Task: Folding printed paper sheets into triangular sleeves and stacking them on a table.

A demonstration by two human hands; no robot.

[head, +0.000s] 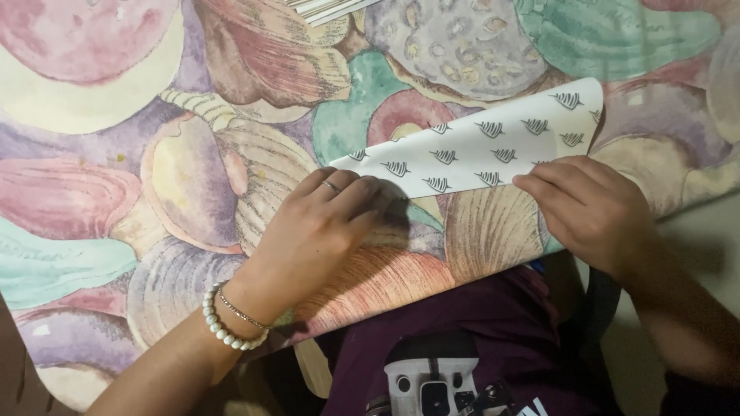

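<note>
A white sheet of paper (478, 146) printed with small grey striped shapes lies folded on the table, its upper right part curling up. My left hand (324, 223) presses on the sheet's lower left edge with curled fingers; it wears a ring, and a pearl bracelet and thin chain circle the wrist. My right hand (590, 208) pinches the paper's lower right edge, fingers pointing left. The fold runs between the two hands.
A tablecloth (154, 169) with large pastel shell patterns covers the table, its front edge hanging near my lap. A stack of white paper edges (324, 9) shows at the top. My dark purple shirt (462, 331) is below.
</note>
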